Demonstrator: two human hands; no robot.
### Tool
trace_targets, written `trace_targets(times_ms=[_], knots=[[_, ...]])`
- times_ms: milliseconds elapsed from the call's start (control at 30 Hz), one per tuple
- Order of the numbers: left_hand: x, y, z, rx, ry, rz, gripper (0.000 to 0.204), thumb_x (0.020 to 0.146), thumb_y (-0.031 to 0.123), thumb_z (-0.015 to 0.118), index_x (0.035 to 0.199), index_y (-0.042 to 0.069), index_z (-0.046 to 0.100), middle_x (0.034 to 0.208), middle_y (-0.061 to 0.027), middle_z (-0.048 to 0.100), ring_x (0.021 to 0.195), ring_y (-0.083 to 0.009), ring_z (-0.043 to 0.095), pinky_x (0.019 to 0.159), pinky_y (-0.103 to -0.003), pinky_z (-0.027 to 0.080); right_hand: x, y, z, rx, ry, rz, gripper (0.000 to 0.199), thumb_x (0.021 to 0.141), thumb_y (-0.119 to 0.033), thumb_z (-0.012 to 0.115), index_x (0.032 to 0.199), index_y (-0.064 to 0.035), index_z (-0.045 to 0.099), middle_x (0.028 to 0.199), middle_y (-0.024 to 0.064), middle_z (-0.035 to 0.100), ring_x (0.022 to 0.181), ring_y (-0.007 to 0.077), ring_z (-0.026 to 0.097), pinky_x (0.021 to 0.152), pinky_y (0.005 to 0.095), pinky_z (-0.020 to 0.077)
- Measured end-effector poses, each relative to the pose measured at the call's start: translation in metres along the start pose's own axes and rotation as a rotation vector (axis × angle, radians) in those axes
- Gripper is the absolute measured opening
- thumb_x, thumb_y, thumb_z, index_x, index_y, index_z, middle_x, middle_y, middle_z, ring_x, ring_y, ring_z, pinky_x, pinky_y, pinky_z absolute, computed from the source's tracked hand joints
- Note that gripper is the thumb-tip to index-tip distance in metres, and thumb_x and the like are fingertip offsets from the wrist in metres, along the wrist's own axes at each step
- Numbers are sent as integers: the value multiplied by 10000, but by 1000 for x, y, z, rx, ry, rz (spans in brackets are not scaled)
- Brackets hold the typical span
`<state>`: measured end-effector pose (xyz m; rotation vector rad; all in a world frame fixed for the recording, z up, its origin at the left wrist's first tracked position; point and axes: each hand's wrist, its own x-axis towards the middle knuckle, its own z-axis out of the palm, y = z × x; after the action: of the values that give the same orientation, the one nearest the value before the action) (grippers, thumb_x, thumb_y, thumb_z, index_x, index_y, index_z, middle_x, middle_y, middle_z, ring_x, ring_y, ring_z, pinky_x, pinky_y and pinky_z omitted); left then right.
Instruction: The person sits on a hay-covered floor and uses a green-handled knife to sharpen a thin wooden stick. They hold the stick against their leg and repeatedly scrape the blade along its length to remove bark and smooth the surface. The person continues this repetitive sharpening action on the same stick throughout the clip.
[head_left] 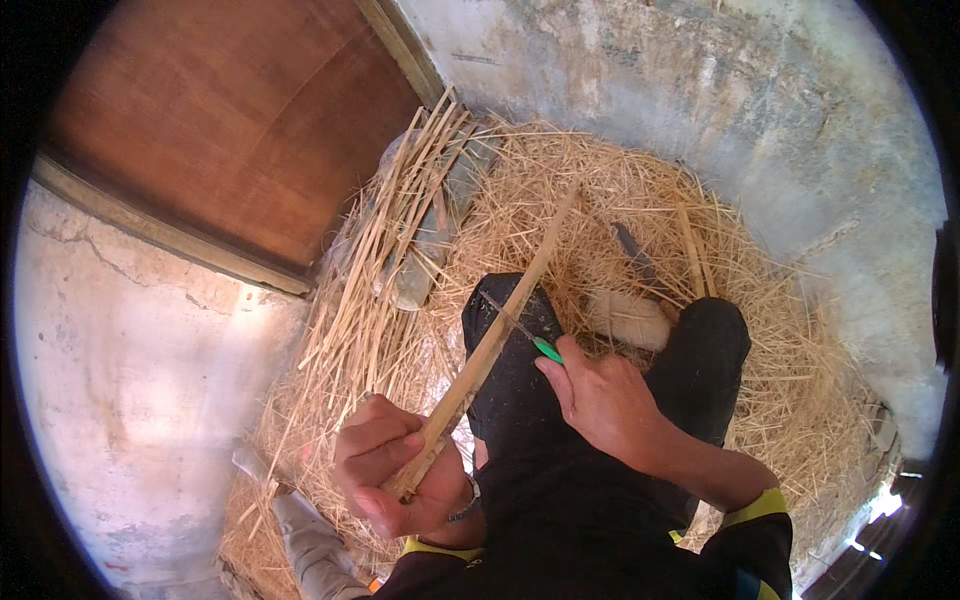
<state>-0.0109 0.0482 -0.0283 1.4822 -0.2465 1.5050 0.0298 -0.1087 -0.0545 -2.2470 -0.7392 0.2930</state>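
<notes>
A long, pale split bamboo strip (530, 275) slants up and away across my left thigh. My left hand (385, 455) is closed around its near end, with the fingers curled and the thumb along the strip. My right hand (615, 405) grips a knife by its green handle (547, 349). The thin, dark blade meets the strip about midway and its tip shows past the strip's left side. Whether the edge has cut into the bamboo cannot be made out.
Straw-like shavings (640, 190) cover the floor. A bundle of thin split strips (375, 290) lies at left across grey stones (410, 280). Between my knees is a pale block (630, 320), with a dark blade-like piece (637, 252) beyond it. Walls (700, 90) and a brown door panel (240, 130) enclose the space.
</notes>
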Motion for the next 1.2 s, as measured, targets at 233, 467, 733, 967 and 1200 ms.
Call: trace_targets(times_ms=[233, 467, 733, 967, 1200], knots=[[2, 2, 8, -33, 63, -27, 490, 936, 374, 370, 637, -4, 460, 612, -123, 414, 438, -161, 348, 425, -302, 258, 2, 0, 10, 11, 32, -5, 297, 949, -331, 541, 915, -43, 476, 533, 166, 569, 461, 348, 603, 385, 438, 475], [-1, -1, 5, -35, -7, 12, 489, 934, 353, 391, 624, -16, 478, 562, -119, 418, 399, -170, 364, 383, -301, 251, -5, -10, 0, 91, 27, -226, 270, 938, -288, 558, 929, -32, 473, 541, 156, 570, 471, 358, 597, 404, 442, 478], [19, -10, -3, 38, -242, 209, 470, 925, 327, 415, 590, 5, 492, 476, -75, 439, 333, -175, 396, 342, -298, 290, -10, -23, -11, 164, -9, -326, 276, 945, -311, 550, 897, -48, 485, 514, 141, 552, 462, 316, 606, 397, 420, 476], [21, -5, -8, -33, -275, -13, 537, 951, 448, 358, 649, 23, 487, 584, -98, 437, 457, -159, 392, 434, -266, 307, 6, -11, -5, 130, 71, -201, 290, 946, -308, 548, 902, -32, 471, 563, 174, 577, 506, 379, 604, 431, 460, 482], [26, 19, 8, 537, 60, -104, 556, 996, 527, 287, 747, 47, 418, 588, -86, 447, 522, -153, 441, 470, -246, 359, 11, 3, -7, 101, 36, -125, 272, 928, -284, 580, 914, -38, 466, 579, 158, 568, 502, 371, 594, 437, 443, 467]])
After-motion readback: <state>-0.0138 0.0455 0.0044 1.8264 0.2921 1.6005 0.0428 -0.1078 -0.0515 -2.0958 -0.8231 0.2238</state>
